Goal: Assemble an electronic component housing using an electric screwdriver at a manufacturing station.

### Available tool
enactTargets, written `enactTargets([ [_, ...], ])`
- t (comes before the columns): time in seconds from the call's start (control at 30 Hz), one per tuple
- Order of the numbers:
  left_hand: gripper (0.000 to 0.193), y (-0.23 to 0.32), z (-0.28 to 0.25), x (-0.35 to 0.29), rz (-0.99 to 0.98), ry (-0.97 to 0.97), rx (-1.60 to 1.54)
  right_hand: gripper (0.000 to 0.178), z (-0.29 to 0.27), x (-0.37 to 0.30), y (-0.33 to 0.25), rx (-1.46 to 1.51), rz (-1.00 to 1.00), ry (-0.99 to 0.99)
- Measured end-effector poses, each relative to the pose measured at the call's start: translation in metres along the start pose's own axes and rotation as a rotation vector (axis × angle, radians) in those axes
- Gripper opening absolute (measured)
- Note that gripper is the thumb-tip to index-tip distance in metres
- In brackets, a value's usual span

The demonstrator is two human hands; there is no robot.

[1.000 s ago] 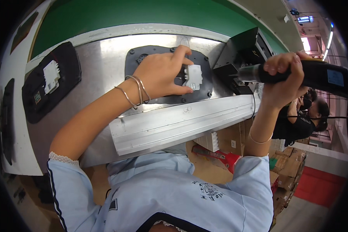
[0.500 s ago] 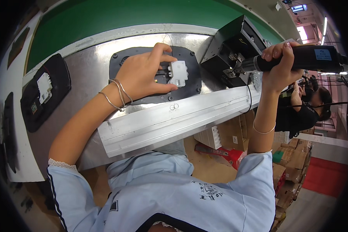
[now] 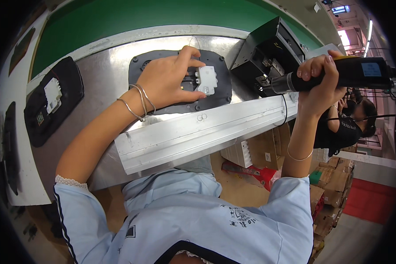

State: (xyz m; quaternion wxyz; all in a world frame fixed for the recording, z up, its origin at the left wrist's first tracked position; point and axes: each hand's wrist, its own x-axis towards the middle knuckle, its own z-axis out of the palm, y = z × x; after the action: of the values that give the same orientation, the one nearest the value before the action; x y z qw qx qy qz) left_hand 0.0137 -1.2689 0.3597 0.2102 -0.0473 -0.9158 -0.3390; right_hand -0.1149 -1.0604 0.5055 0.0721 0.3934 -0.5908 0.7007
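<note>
My left hand lies over a black plastic panel on the metal bench top. Its thumb and fingers grip a white plastic module by two opposite edges, and the module rests on the panel. The palm covers the panel's left middle. At the right, my right hand is wrapped round a black electric screwdriver, held nearly level. The screwdriver's tip points left, at the front of a black box-shaped screw feeder; whether a screw sits on the tip is too small to tell.
A second black panel with a white module lies at the left. A pale metal rail runs along the bench's near edge. A thin black cable hangs over it. Cartons stand below right; another person is beyond.
The screwdriver tip has dropped slightly along the feeder's front. The panel, module and left hand appear a little farther right and up; the left hand's grip is unchanged.
</note>
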Motion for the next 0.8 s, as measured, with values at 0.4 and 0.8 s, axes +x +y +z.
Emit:
enactTargets([
  [0.4,0.07,0.0,0.001,-0.001,-0.02,-0.006,-0.047,0.02,0.098,-0.015,0.02,0.174,0.007,-0.191],
  [0.8,0.07,0.002,-0.002,0.0,-0.021,-0.032,-0.043,0.019,0.108,-0.019,0.032,0.168,0.071,-0.235],
])
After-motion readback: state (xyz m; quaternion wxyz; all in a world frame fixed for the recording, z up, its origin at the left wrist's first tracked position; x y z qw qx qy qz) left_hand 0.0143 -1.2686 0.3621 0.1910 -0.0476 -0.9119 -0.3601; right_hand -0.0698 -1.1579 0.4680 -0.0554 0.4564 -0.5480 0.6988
